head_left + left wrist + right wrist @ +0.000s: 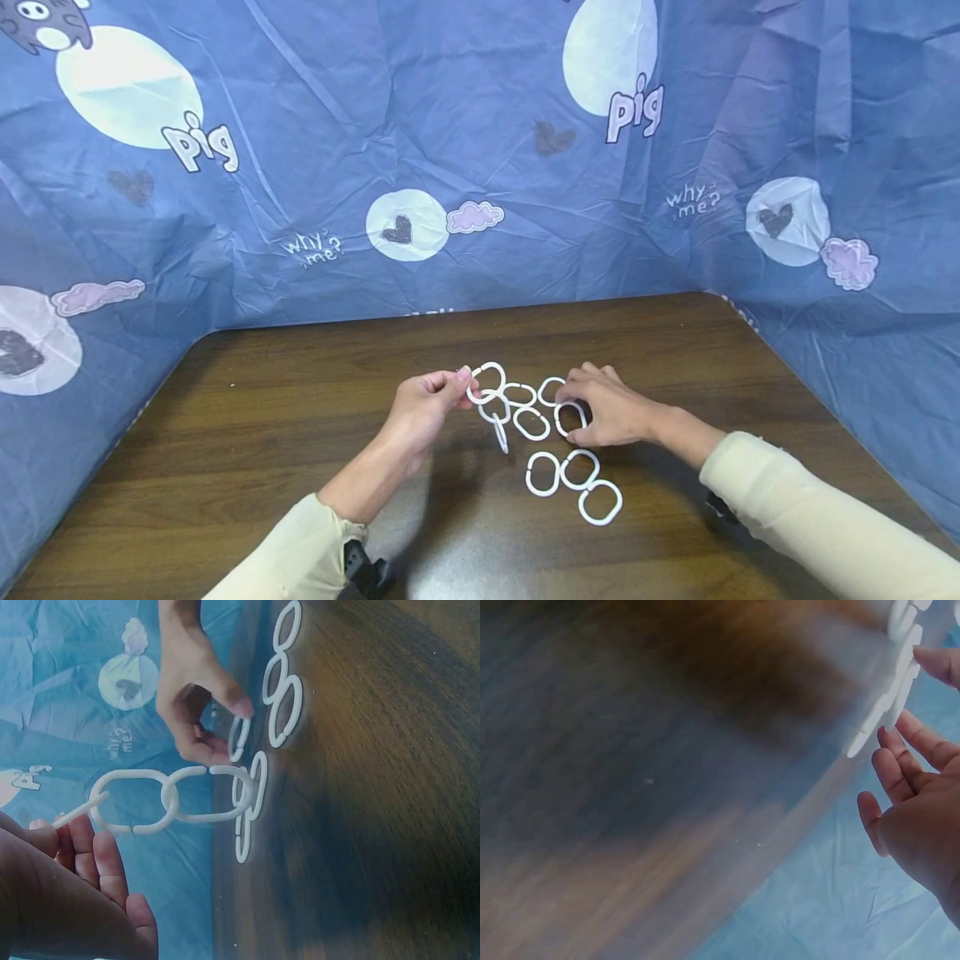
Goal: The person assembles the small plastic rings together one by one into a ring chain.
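Observation:
My left hand (423,408) pinches a white plastic C-shaped link (491,364) between thumb and fingers. From it hang a second link (135,829) and a third link (206,818), joined as a short chain above the table. In the left wrist view the gap in the third link faces up. At the right, my right hand (611,406) holds a loose white link (238,742) between thumb and fingertips, low over the tabletop. A further link (549,381) lies partly behind its fingers. Two more links, one of them a flat-lying link (532,408), sit between the hands.
Nearer the front on the brown wooden table (262,433) lie three white links, including the rightmost link (618,502). A blue printed cloth (465,150) hangs behind the table and along its sides. Cuffs and dark wrist-worn devices are on both forearms.

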{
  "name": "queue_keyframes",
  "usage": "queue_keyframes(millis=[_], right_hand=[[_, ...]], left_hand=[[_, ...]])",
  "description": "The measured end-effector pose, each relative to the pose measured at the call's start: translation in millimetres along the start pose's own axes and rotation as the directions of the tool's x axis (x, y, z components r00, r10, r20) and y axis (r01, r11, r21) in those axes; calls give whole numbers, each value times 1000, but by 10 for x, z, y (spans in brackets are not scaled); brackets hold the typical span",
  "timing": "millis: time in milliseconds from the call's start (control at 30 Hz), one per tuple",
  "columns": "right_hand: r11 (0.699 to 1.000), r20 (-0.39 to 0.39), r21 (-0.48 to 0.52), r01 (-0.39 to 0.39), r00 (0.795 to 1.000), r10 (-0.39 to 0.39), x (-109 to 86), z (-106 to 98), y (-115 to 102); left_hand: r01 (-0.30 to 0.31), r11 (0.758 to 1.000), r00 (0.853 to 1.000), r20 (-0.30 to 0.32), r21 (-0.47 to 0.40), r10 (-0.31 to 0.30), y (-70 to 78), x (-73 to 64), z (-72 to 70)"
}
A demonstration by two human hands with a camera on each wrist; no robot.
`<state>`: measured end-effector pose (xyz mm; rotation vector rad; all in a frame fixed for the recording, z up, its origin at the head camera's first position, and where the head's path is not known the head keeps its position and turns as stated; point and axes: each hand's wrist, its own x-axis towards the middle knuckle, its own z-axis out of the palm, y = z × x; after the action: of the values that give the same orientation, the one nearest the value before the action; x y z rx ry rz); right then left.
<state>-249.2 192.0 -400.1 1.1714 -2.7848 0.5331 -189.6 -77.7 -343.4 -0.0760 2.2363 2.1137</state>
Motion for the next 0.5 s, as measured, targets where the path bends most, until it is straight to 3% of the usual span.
queue_keyframes(millis=[300,500], right_hand=[[983,-75,185,5,997,9,125,-214,-102],[972,-147,226,62,989,-29,213,-369,-212]], left_hand=[[0,1000,1000,-3,16,0,-8,-1,-4],[-2,999,1000,-5,38,2,-38,5,-13]])
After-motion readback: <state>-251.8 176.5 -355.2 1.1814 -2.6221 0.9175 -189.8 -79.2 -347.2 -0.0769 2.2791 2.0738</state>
